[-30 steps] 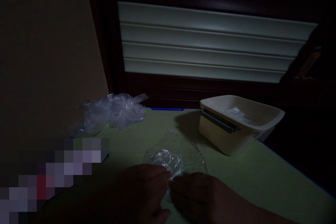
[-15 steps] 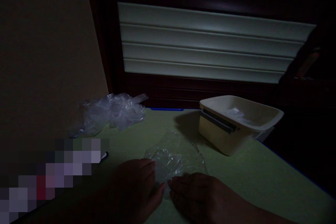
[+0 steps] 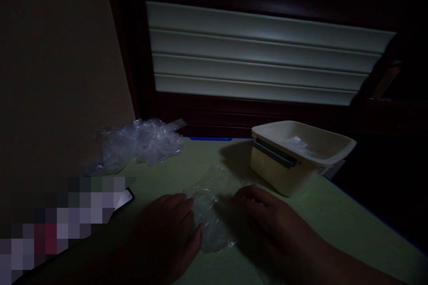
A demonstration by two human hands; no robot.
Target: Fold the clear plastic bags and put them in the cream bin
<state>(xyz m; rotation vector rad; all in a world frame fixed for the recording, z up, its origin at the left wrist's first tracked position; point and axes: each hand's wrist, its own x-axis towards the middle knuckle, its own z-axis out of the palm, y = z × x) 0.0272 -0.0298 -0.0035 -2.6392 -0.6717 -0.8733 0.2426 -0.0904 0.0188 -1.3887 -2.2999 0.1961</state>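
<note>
A thin clear plastic bag (image 3: 214, 227), wrinkled and shiny, lies on the light green tabletop between my hands. My left hand (image 3: 174, 227) rests at its left edge, fingers stretched and the thumb apart. At the bag's right side, my right hand (image 3: 270, 213) has its fingers bent together at the film, casting a dark shadow over it. The right thumb and fingertips are partly hidden in the dimness.
A heap of crumpled clear plastic (image 3: 143, 142) sits at the back left by the wall. An open cream bin (image 3: 274, 173) with a dark grey handle stands at the back right, whitish plastic inside. A dark-edged, partly pixelated flat object (image 3: 123, 198) lies at left.
My right hand has lifted up and right from the bag's near middle to its right side. The bag's near part is now uncovered. My left hand stays nearly in place.
</note>
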